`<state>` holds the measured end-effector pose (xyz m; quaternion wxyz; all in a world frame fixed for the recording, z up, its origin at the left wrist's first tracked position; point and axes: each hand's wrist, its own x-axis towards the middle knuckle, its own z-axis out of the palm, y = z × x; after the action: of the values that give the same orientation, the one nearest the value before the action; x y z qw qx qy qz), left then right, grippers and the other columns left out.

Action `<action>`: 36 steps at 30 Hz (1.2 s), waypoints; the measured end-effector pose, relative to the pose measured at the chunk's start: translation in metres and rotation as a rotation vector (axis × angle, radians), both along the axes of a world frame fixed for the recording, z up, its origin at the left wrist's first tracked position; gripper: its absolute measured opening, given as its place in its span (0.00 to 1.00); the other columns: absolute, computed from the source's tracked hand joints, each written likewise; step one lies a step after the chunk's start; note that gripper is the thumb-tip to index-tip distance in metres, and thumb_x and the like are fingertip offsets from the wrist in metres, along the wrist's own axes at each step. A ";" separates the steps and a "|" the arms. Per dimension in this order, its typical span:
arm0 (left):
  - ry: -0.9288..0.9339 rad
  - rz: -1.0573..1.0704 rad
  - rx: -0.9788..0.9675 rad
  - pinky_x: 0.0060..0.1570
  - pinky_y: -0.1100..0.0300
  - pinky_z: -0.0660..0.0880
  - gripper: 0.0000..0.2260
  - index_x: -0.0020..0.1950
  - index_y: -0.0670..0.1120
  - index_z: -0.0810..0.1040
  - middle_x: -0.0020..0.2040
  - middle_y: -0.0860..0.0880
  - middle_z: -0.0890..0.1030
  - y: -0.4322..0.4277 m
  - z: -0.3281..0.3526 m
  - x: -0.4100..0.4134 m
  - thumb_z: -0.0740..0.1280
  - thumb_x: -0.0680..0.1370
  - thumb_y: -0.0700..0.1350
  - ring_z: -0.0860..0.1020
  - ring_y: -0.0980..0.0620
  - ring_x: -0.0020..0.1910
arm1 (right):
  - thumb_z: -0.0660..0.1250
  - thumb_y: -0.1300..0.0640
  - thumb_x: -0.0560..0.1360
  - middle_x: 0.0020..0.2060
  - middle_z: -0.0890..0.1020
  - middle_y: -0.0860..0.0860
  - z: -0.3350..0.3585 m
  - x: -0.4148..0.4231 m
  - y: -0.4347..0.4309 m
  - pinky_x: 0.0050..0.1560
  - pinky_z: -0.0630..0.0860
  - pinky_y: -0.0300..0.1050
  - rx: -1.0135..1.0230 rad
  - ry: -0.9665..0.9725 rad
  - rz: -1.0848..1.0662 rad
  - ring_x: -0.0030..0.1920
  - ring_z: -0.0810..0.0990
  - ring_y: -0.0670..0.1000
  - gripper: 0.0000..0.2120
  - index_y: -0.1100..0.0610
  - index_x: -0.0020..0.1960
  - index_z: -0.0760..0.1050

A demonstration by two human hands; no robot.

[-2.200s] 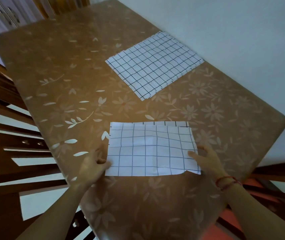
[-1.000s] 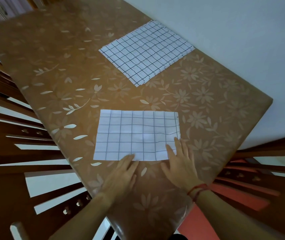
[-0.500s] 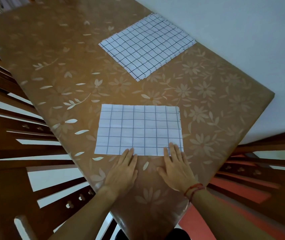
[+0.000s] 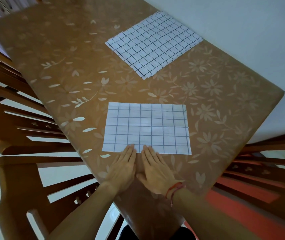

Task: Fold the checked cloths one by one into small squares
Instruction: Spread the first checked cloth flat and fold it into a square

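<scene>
Floral brown tabletop point(image 4: 68, 54) by pale wall point(image 4: 242, 23), wooden chairs point(image 4: 16, 118), left hand point(image 4: 122, 168) and right hand point(image 4: 155, 170) flat, fingertips point(image 4: 132, 146) on checked cloth point(image 4: 147, 125)

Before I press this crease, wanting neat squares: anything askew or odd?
The folded white checked cloth shows a sliver of lower layer past its right edge, so layers aren't flush. The far stack of checked cloths has staggered edges.

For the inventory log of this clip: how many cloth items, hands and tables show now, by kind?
Folded checked cloth: 1
Stack of flat checked cloths: 1, layers uncountable
Hands: 2, left hand and right hand
Table: 1
Total: 5
</scene>
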<state>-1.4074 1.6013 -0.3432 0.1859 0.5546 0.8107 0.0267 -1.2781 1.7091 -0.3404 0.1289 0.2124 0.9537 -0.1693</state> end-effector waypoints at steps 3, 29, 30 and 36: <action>0.017 0.062 -0.049 0.67 0.48 0.68 0.26 0.71 0.36 0.69 0.73 0.40 0.67 -0.010 -0.004 -0.007 0.50 0.78 0.48 0.68 0.44 0.72 | 0.42 0.37 0.73 0.78 0.48 0.57 -0.001 0.003 0.000 0.76 0.43 0.51 0.029 -0.019 -0.020 0.78 0.43 0.55 0.41 0.63 0.78 0.48; 0.025 0.211 0.044 0.74 0.47 0.60 0.25 0.75 0.36 0.61 0.75 0.39 0.64 0.008 0.019 -0.026 0.59 0.79 0.43 0.62 0.42 0.75 | 0.56 0.43 0.78 0.67 0.72 0.57 0.012 0.066 0.063 0.64 0.69 0.52 0.200 0.005 -0.404 0.65 0.72 0.55 0.27 0.62 0.67 0.70; 0.008 0.181 0.034 0.76 0.50 0.55 0.26 0.77 0.37 0.56 0.77 0.40 0.59 0.018 0.018 -0.025 0.57 0.80 0.43 0.57 0.44 0.77 | 0.57 0.44 0.78 0.66 0.72 0.56 0.014 0.064 0.068 0.62 0.69 0.51 0.185 0.020 -0.432 0.64 0.72 0.55 0.27 0.62 0.68 0.69; -0.087 0.082 0.026 0.77 0.55 0.43 0.29 0.79 0.40 0.44 0.80 0.44 0.44 0.080 0.017 -0.018 0.54 0.82 0.44 0.43 0.48 0.79 | 0.59 0.46 0.77 0.56 0.72 0.52 0.020 0.048 0.109 0.55 0.72 0.50 0.023 0.101 -0.628 0.53 0.70 0.52 0.19 0.58 0.60 0.68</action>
<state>-1.4251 1.6809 -0.3260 0.2125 0.5217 0.8234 0.0689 -1.2306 1.8183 -0.3202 0.0202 0.4893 0.8485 -0.2003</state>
